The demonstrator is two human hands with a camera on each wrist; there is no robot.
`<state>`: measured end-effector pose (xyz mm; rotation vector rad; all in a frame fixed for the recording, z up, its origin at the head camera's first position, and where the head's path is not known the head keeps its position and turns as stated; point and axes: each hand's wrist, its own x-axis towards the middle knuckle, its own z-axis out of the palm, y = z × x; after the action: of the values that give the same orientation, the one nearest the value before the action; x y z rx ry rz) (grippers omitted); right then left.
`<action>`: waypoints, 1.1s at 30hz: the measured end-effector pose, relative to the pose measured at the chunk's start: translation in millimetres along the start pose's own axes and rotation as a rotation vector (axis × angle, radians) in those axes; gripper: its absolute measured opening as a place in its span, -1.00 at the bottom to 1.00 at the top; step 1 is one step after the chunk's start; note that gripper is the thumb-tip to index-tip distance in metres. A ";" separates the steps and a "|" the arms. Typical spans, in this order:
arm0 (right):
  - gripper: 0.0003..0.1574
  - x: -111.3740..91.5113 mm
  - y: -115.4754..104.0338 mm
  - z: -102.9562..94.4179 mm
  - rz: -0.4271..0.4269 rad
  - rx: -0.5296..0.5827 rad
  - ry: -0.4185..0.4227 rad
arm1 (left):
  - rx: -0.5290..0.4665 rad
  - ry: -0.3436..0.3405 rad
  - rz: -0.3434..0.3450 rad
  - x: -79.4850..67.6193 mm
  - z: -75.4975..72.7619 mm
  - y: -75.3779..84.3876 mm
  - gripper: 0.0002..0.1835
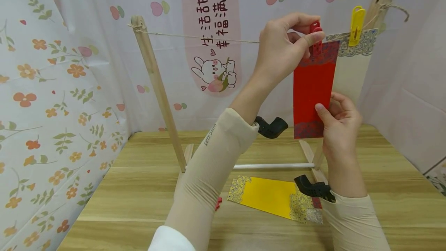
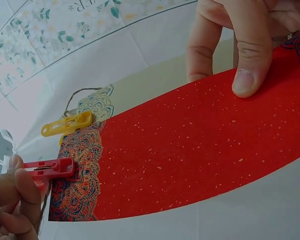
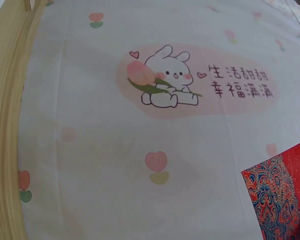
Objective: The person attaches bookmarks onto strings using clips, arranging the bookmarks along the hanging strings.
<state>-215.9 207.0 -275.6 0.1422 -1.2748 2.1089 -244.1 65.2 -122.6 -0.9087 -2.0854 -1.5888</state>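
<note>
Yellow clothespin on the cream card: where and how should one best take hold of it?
I would pinch the yellow clothespin by its upper handles, coming from above: they stick up free, while its lower end grips the top of the cream card.

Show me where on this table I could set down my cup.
The table looks bare at left, between the floral cloth and left sleeve, and at right, between the right sleeve and pale cloth. It's crowded between the sleeves: the yellow card lies there near the white rod, and above, the right hand holds the red card.
</note>
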 end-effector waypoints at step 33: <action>-0.77 -15.5 -1.1 -20.6 -0.147 -0.024 0.052 | -0.063 -0.071 -0.049 -14.4 -13.4 -6.0 -0.51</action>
<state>-198.4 216.8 -291.8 0.1650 -1.2204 1.9596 -239.0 47.6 -132.0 -0.9554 -2.1313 -1.6792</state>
